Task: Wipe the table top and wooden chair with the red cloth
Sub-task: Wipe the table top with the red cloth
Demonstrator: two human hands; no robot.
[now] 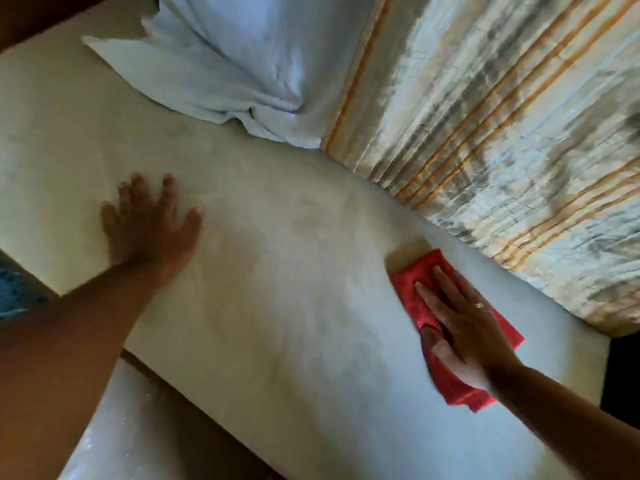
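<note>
The right hand (464, 323) is lying flat, fingers together, pressing the red cloth (446, 344) onto the desk (277, 289) near its far edge by the striped curtain (502, 116). The left hand (149, 223) is bracing, fingers spread, empty. Desk-wiping step is going on; next probably sweeping toward the unwiped middle (chair not visible yet).

A crumpled red cloth (450, 341) lies flat on the pale, smooth table top (277, 289), near its far right edge, partly covered by a flat palm.
</note>
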